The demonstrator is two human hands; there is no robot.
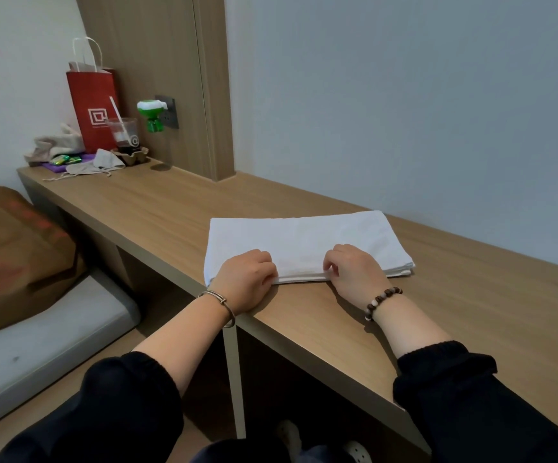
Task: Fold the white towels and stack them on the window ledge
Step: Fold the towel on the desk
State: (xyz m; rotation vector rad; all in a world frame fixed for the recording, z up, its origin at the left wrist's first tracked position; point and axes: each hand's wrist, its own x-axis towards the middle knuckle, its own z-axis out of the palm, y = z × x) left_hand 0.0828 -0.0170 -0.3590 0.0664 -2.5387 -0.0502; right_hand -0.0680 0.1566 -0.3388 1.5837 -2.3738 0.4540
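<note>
A white towel point(297, 238), folded into a flat rectangle of several layers, lies on the long wooden ledge point(177, 208) near its front edge. My left hand point(245, 277) rests on the towel's near left corner with the fingers curled over its front edge. My right hand point(354, 269) pinches the same front edge further right, thumb and fingers closed on the layers. Both wrists wear bracelets. No other white towel is in sight.
At the ledge's far left stand a red paper bag point(92, 105), a plastic cup with a straw point(124, 133), crumpled beige cloths point(57, 147) and a green plug-in device point(152, 113). A mattress with a brown cover point(20, 252) lies to the left, below.
</note>
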